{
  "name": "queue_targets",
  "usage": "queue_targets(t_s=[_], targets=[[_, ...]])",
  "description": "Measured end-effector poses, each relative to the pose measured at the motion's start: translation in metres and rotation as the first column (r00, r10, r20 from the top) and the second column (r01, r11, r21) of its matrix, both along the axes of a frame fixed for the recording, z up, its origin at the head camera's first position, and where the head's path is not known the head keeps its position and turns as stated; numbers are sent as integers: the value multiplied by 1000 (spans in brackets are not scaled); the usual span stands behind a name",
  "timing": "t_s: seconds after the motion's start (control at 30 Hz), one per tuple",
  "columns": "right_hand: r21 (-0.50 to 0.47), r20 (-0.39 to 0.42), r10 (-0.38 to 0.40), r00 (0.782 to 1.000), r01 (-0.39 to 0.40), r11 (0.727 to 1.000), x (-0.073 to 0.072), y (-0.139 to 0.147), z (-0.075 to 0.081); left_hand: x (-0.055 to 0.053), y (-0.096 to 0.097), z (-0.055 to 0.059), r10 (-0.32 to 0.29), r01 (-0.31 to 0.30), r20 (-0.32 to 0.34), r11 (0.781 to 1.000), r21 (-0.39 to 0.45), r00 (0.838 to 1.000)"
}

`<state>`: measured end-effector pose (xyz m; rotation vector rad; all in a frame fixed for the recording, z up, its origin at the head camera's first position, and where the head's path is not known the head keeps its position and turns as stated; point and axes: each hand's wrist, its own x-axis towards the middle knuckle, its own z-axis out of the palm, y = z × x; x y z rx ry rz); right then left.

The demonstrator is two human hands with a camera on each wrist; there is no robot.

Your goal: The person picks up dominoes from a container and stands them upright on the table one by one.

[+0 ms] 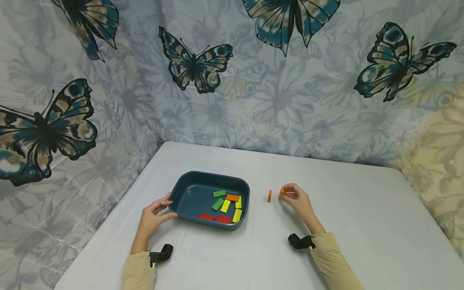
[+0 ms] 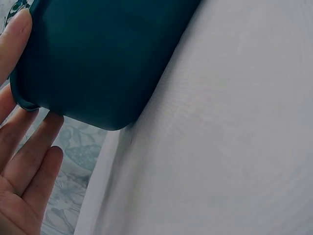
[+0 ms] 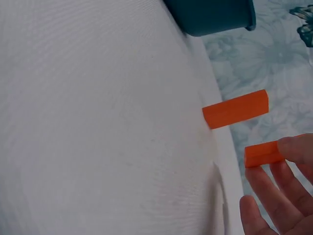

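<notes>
A dark teal plastic tub (image 1: 192,223) stands on the table. My left hand (image 1: 154,217) holds its left end, with the thumb at the near corner and the fingers at the rim; in the left wrist view the fingers (image 2: 36,149) reach up beside the tub's wall (image 2: 107,63). Further right, my right hand (image 1: 297,199) pinches an upright orange block (image 3: 261,154) between thumb and fingers. Just left of it another orange block (image 1: 270,196) stands on end, a small gap apart. Inside the tub lie green (image 1: 219,193), yellow (image 1: 225,206), red (image 1: 223,219) and orange (image 1: 232,197) blocks.
A white cloth covers the table (image 1: 232,262). Behind and along the left of it hangs a floral curtain (image 1: 282,104) with large butterflies. Black wrist cameras (image 1: 162,254) sit on both forearms, over beige sleeves (image 1: 335,257).
</notes>
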<state>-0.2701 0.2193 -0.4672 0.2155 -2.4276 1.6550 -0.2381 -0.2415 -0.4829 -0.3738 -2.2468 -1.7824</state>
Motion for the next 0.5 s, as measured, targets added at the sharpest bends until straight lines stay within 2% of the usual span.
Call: queue_targets(t_s=[0.23,0.5], targets=[[-1,37,16,999,-16,1000,-1,2,-10,2,0,1,4,-4,33,1000,0,999],[61,50,3,999,-6,998,-4,-2,-14,1,0,0,-2,2,44,1000,9,999]])
